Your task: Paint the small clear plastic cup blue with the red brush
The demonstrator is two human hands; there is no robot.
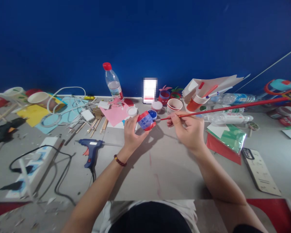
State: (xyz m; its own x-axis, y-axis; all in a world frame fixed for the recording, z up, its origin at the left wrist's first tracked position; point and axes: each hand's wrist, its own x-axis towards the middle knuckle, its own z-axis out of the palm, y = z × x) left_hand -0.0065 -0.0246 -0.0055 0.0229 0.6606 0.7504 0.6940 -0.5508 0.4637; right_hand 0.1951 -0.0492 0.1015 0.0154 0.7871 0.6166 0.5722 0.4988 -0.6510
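My left hand is closed around a small round piece painted blue and red, tilted above the table. In my right hand is a long red paintbrush, pinched near its bristle end. The brush tip is close to the right side of the painted piece; whether they touch I cannot tell. Just behind the piece stands an open pot of blue paint, partly hidden by it. A white-lidded pot and a paper cup with a stained inside stand beside it.
A blue glue gun and a white power strip with cables lie left. A red-capped bottle stands behind pink paper. Rightward are an orange paper cup, plastic bottles, a green packet and a phone.
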